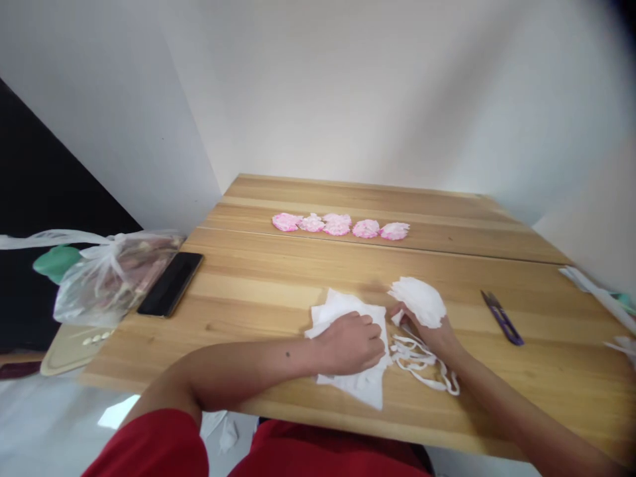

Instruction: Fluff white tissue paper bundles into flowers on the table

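Note:
My left hand [350,344] rests on a loose stack of white tissue-like sheets [370,391], its fingers curled down onto them. The fingertips are hidden from view. In my right hand [437,338] is a white ruffled tissue flower [419,301], gripped from below with the fingers closed. The flower covers part of that hand. Between and below my hands lies a tangle of narrow white strips [415,358] on the wooden table [258,298]. Purple-handled thread snips [501,318] lie to the right of my right hand.
Several pink-and-white ruffled flowers [366,228] form a row toward the table's back. A black phone [171,285] lies by the left edge, beside a tied clear plastic bag [119,278]. White strips [596,298] lie at the right edge. A wall rises behind the table.

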`<move>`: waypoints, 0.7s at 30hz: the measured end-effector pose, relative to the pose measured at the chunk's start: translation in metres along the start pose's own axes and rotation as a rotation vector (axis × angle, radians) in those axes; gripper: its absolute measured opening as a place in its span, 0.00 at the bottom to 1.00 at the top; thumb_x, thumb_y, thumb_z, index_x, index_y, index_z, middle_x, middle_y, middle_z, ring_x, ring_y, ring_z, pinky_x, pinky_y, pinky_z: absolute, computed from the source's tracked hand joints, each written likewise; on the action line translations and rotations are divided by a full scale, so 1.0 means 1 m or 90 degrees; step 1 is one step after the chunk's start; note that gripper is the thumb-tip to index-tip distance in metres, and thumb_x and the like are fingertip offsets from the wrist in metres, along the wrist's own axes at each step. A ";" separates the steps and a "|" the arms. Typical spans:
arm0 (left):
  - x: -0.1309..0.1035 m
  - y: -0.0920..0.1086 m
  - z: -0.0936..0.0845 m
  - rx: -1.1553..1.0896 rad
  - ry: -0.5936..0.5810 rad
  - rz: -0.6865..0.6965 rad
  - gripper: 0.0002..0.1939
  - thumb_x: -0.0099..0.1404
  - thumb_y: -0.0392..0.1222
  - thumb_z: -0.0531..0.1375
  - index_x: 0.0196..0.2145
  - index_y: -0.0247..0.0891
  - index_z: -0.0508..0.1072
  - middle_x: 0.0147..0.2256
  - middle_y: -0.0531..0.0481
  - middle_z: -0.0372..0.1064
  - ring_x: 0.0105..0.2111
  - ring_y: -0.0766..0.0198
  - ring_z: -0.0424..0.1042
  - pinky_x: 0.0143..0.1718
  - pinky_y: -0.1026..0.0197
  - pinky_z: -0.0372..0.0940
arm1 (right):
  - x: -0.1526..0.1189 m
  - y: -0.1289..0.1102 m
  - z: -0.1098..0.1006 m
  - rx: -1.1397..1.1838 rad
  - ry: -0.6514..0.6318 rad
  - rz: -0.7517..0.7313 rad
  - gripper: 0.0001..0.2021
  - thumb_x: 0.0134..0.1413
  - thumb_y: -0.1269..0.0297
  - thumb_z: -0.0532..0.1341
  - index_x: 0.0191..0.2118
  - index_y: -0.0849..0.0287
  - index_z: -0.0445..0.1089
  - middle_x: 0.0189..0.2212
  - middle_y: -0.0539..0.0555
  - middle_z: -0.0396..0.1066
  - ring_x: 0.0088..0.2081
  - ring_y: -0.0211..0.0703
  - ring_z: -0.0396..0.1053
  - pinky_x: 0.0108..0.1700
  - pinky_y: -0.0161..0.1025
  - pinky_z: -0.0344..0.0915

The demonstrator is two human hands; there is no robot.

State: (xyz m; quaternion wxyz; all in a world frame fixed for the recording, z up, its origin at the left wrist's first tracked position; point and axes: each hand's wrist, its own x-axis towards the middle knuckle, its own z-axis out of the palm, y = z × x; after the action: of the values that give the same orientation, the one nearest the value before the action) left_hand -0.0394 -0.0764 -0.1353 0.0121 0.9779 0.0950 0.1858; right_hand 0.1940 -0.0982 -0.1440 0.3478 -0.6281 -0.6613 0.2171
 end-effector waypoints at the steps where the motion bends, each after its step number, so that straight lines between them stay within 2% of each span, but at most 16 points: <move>1: 0.000 0.000 0.000 -0.002 -0.005 -0.001 0.12 0.66 0.43 0.51 0.29 0.37 0.68 0.31 0.46 0.65 0.36 0.58 0.62 0.33 0.55 0.56 | 0.001 0.000 0.000 -0.004 0.004 0.008 0.18 0.55 0.51 0.51 0.25 0.53 0.73 0.22 0.52 0.73 0.24 0.44 0.68 0.34 0.43 0.68; 7: 0.001 -0.002 0.003 -0.034 -0.004 0.003 0.12 0.66 0.41 0.51 0.29 0.37 0.69 0.31 0.44 0.65 0.36 0.56 0.63 0.32 0.54 0.57 | 0.005 -0.005 0.002 -0.042 0.007 0.028 0.19 0.54 0.49 0.52 0.23 0.52 0.72 0.19 0.51 0.71 0.22 0.44 0.67 0.31 0.43 0.67; 13: 0.002 -0.004 0.003 -0.069 -0.008 -0.004 0.14 0.67 0.40 0.48 0.29 0.35 0.70 0.31 0.43 0.65 0.36 0.56 0.63 0.32 0.54 0.57 | 0.003 -0.011 0.004 -0.029 0.023 0.070 0.22 0.55 0.46 0.51 0.25 0.54 0.73 0.21 0.54 0.72 0.22 0.45 0.67 0.34 0.44 0.67; 21: 0.004 -0.010 0.001 -0.132 -0.030 -0.032 0.16 0.68 0.43 0.47 0.29 0.36 0.70 0.32 0.44 0.66 0.36 0.58 0.63 0.33 0.54 0.56 | 0.002 -0.005 0.006 -0.024 0.036 0.095 0.20 0.54 0.46 0.53 0.24 0.53 0.73 0.19 0.52 0.71 0.22 0.43 0.67 0.36 0.45 0.67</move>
State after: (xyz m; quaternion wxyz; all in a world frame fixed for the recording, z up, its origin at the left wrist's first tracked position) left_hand -0.0374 -0.0664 -0.1356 0.1201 0.9728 0.0991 0.1713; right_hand 0.1867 -0.0960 -0.1438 0.3374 -0.6879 -0.6065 0.2122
